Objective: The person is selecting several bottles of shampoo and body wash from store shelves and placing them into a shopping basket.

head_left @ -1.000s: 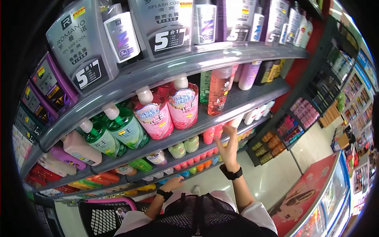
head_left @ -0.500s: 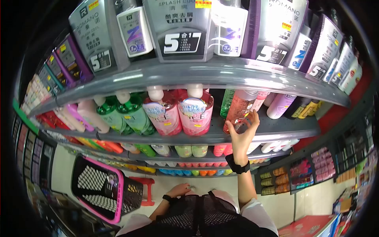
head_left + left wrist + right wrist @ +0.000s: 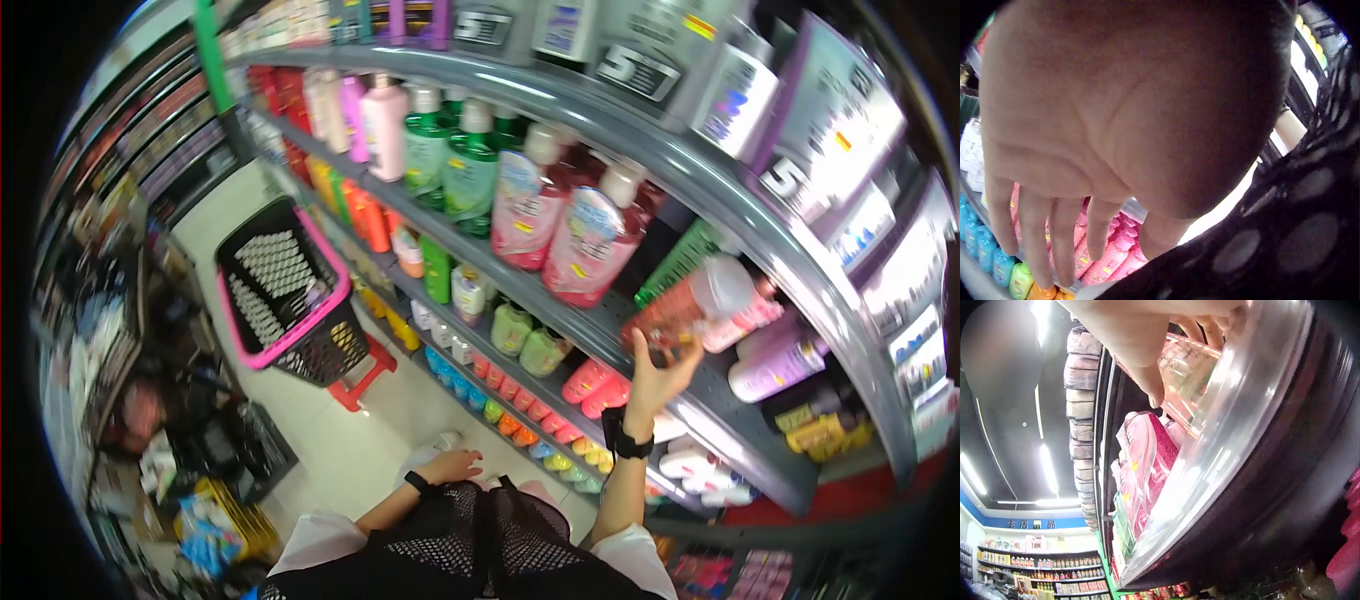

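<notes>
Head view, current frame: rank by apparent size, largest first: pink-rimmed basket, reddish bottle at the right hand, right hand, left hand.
1. pink-rimmed basket
2. reddish bottle, partly covered by the fingers
3. right hand
4. left hand

Apparent size only; distances from the camera differ.

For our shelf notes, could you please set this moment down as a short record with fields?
setting: shop aisle, stocked shelves
right hand: grips a clear reddish bottle
left hand: holds nothing, fingers relaxed
same level as the bottle: pink pump bottles, green pump bottles, a purple bottle
level above: large grey bottles marked 5
beside the shelving: black basket with pink rim
unclear: whether the gripped bottle touches its shelf
</notes>
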A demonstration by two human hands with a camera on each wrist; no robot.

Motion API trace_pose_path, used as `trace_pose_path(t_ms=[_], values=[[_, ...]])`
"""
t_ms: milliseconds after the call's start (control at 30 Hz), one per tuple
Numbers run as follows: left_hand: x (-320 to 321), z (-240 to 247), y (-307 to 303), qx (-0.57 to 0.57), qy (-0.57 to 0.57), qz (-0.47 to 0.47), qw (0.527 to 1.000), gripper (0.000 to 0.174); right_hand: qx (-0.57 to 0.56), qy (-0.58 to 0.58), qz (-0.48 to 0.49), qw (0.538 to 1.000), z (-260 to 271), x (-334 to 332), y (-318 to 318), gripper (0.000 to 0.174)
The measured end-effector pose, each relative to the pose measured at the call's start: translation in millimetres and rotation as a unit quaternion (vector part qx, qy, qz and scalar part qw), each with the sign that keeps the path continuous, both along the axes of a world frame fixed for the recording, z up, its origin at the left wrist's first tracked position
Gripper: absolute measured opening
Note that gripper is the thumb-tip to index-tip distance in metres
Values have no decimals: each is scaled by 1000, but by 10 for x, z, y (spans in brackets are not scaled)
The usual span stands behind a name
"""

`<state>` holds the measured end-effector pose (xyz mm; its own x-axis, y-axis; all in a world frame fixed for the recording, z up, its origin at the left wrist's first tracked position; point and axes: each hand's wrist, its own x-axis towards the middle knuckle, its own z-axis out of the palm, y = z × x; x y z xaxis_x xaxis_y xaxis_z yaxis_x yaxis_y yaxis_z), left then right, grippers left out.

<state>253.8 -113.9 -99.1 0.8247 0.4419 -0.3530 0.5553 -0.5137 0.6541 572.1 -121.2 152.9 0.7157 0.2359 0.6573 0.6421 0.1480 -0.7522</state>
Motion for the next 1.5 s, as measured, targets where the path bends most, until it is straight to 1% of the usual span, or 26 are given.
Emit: trace_pose_path(t_ms=[67, 100, 133, 200, 333, 367, 400, 433, 467, 533, 600, 667, 733, 767, 800, 833, 900, 967, 1067, 1100, 1133, 1200, 1233, 1333, 1400, 1500], values=[[-194, 37, -386, -16, 25, 75, 997, 43, 45, 19, 86, 995, -228, 23, -52, 69], [-269, 18, -564, -31, 29, 106, 993, 43, -74, -173, -26, 982, -352, 63, -91, 61], [-290, -11, -696, -46, 30, 124, 991, 43, -76, 51, 84, 992, -3, -233, -253, 54], [-371, 37, -919, -59, 20, 178, 982, 43, -74, 25, 151, 985, 6, -229, -201, 54], [-445, 143, -1115, -60, -2, 227, 972, 40, -45, -28, 273, 961, -452, -599, -1013, 54], [-432, 273, -1107, -62, -2, 234, 970, 40, -38, -38, 293, 955, -294, -706, -1318, 54], [-395, 414, -1093, -58, -30, 236, 970, 38, -31, -47, 314, 948, -183, -612, -523, 54], [-374, 568, -1062, -52, -57, 235, 969, 37, -21, -57, 331, 942, -130, -668, -420, 54], [-367, 667, -1057, -50, -56, 240, 968, 37, -10, -66, 348, 935, -622, -668, -1368, 54], [-367, 862, -1059, -28, -143, 239, 960, 36, 10, -82, 378, 922, -624, -858, -1364, 54], [-395, 1211, -1037, -19, -197, 255, 947, 37, 29, -95, 403, 910, -323, -1288, -810, 54], [-524, 1597, -1036, -7, -249, 268, 931, 40, 50, -109, 427, 896, -266, -1679, -708, 54], [-630, 1916, -1078, -15, -343, 322, 882, 48, 60, -114, 439, 889, -366, -1845, -732, 54], [-690, 1968, -1086, -13, -375, 329, 867, 58, -17, -71, 461, 884, -568, -1893, -722, 52], [-792, 2014, -1104, -14, -373, 330, 867, 58, -94, -29, 479, 872, -825, -1959, -716, 50], [-953, 2058, -1131, 27, -394, 329, 858, 61, -225, 94, 519, 819, -1200, -1925, -710, 40], [-1303, 2141, -1213, 68, -411, 329, 848, 64, -228, 73, 535, 810, -1170, -2364, -775, 38], [-1529, 2211, -1268, 202, -414, 322, 827, 66, -231, 21, 564, 793, -1022, -2778, -820, 35], [-1950, 2242, -1290, 227, -388, 332, 829, 60, -232, -58, 605, 759, -892, -3406, -898, 30], [-2099, 2220, -1290, 229, -386, 336, 828, 60, -244, 0, 632, 736, -979, -3570, -943, 27], [-2247, 2187, -1286, 227, -366, 347, 833, 60, -243, 0, 635, 733, -1049, -3694, -944, 27], [-2488, 2163, -1315, 226, -343, 361, 837, 59, -281, 31, 740, 610, -1150, -3908, -931, 30], [-2659, 2178, -1340, 204, -344, 396, 827, 58, -247, -141, 731, 621, -1132, -4070, -853, 45], [-3157, 2181, -1428, 183, -327, 460, 805, 54, -316, -49, 713, 624, -1190, -4576, -891, 58], [-3392, 2059, -1481, 186, -298, 502, 790, 55, -305, -94, 701, 638, -1164, -4724, -824, 68], [-3599, 1982, -1457, 187, -289, 509, 789, 59, -358, -206, 680, 606, -1054, -4786, -705, 66]])
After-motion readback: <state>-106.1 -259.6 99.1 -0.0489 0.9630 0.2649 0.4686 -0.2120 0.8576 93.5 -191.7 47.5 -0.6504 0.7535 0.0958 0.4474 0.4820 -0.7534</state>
